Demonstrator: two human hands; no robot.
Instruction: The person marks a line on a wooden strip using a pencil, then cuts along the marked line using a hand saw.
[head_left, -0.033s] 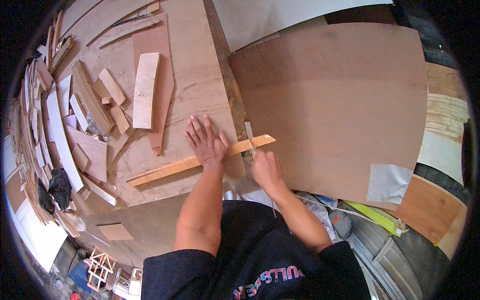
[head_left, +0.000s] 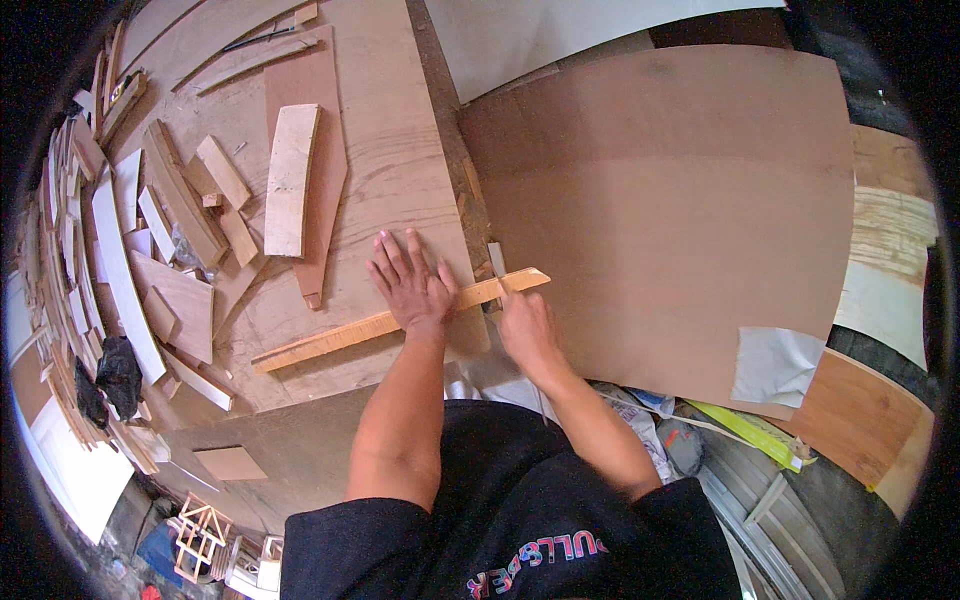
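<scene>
Lying across most of the right side, a big brown sheet of thin board [head_left: 680, 210] is resting flat, its left edge meeting the plywood worktop [head_left: 390, 150]. Worktop is carrying heaps of offcuts on its far left; a pale curved plank [head_left: 290, 180] is sitting on a darker pointed panel [head_left: 325, 110] near the middle. A grey scrap of sheet [head_left: 775, 365] is lying at the big board's lower right corner, a green and yellow strip [head_left: 750, 430] just below it, a black bag [head_left: 118, 372] down among the scraps on the left.

A long yellowish wooden strip [head_left: 340, 340] is running aslant from the worktop over the seam, its right tip resting on the brown board. Person's left hand [head_left: 412, 285] is pressing flat on this strip, fingers spread and open, palm down, not gripping. Right hand [head_left: 525, 330] is sitting just beside the strip's right end, closed around a thin tool [head_left: 497, 262] whose light blade is poking up along the seam, touching or nearly touching the strip; cannot tell which. Something slim is also hanging below that fist, too blurred to name.
</scene>
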